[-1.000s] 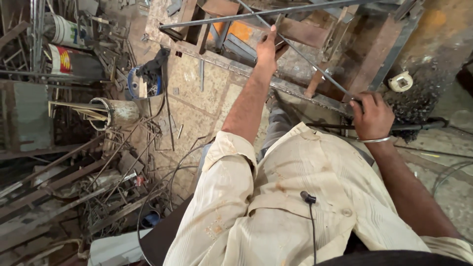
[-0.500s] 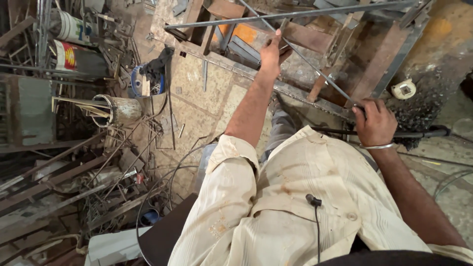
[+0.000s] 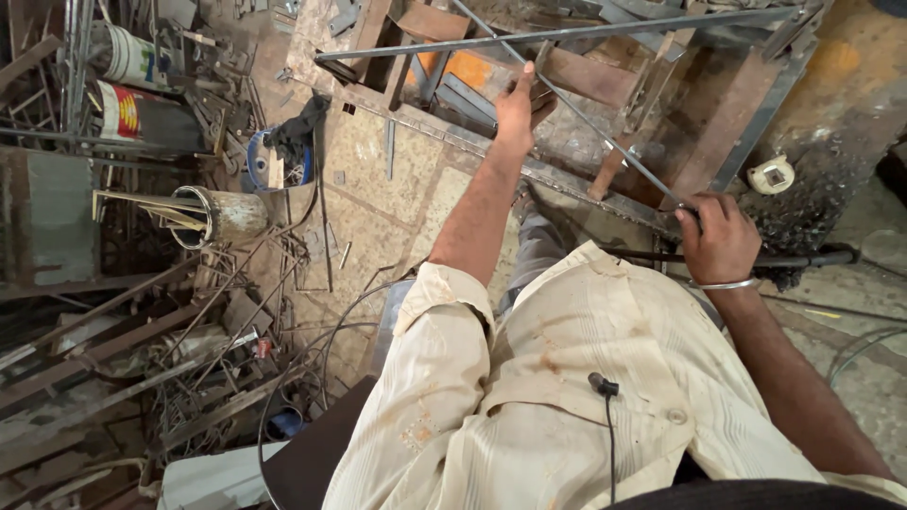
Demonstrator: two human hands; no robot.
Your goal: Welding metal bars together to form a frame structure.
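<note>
Gripping a thin steel rod (image 3: 605, 142), the right hand (image 3: 718, 236) is closed around its lower end. Farther up, the left hand (image 3: 518, 109) curls around the same rod.

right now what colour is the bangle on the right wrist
Silver metal bangle, clearest in the head view, below the right hand.

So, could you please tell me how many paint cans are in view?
2, both top left among the scrap: a white can and a red-and-yellow can just below it. Others may be hidden.

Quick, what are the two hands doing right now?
Left hand: closed on the thin steel rod.
Right hand: closed on the same rod's near end.
</note>
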